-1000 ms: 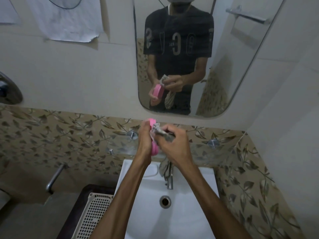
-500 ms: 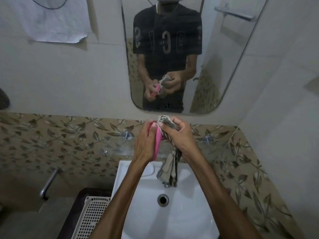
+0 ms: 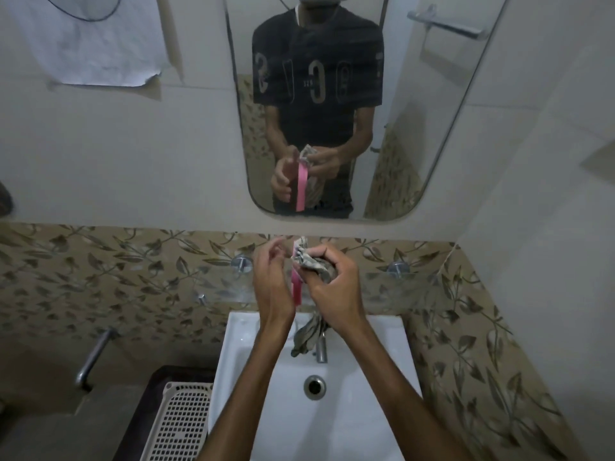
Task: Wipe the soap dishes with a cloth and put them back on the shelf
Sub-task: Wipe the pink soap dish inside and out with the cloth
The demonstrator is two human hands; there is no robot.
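Pink soap dish point(image 3: 296, 287): held edge-on and upright above the back of the white sink point(image 3: 382, 354), at centre frame, between the two hands. Left hand point(image 3: 271, 281): at 9 o'clock of the dish, fingers loosely spread and slightly bent; contact with the dish on its far side hidden, so cannot tell whether holding or merely beside it. Right hand point(image 3: 332, 287): at 3 o'clock of the dish, fingers curled tight round a bunched patterned cloth point(image 3: 307, 259), cloth wad pressed against the upper edge of the dish; loose tail of the cloth hanging down at 6 o'clock, near the tap point(image 3: 321, 347). Glass shelf point(image 3: 213, 284): on the leaf-patterned tile band behind the hands, with round metal mounts at 9 and 3 o'clock. Mirror point(image 3: 432, 128): at 12 o'clock, reflecting a person in a dark printed shirt, dish and cloth. White perforated basket point(image 3: 179, 424): at 7 o'clock, beside the sink. Metal wall tap point(image 3: 93, 356): at 8 o'clock. White sheet point(image 3: 100, 41): on the wall at 10 o'clock.
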